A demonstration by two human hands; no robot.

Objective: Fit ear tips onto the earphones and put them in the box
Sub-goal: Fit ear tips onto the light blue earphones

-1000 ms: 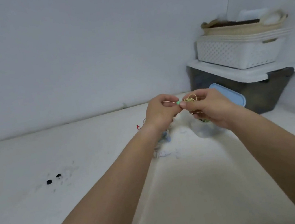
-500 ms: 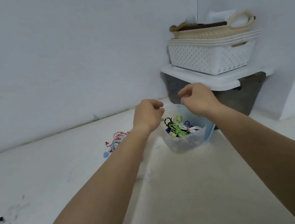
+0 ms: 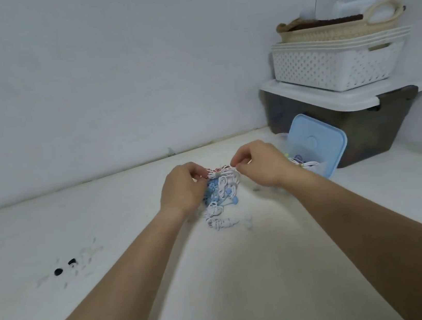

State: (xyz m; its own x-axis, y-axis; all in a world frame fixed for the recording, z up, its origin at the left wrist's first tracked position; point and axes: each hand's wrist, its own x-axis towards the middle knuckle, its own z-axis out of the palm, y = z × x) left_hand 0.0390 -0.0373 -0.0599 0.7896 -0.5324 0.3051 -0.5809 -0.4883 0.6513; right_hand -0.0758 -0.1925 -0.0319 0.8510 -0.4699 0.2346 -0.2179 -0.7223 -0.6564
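A tangled heap of earphones (image 3: 221,196), white, blue and red-striped cords, lies on the white table. My left hand (image 3: 184,186) pinches the heap's upper left side. My right hand (image 3: 259,165) pinches a red-and-white cord (image 3: 219,170) at the top of the heap, stretched between both hands. Behind my right hand stands the small clear box (image 3: 311,166) with coloured earphones inside, its light blue lid (image 3: 316,142) leaning up at the back. Two black ear tips (image 3: 65,267) lie far left on the table among several faint pale ones.
A dark storage bin with a white lid (image 3: 348,124) stands in the back right corner, carrying stacked white perforated baskets (image 3: 337,66) and a woven basket (image 3: 340,26). The wall runs close behind the table.
The green earphone held between my hands went into the box. Both hands then moved left from above the box to the heap and took hold of a red-and-white cord.
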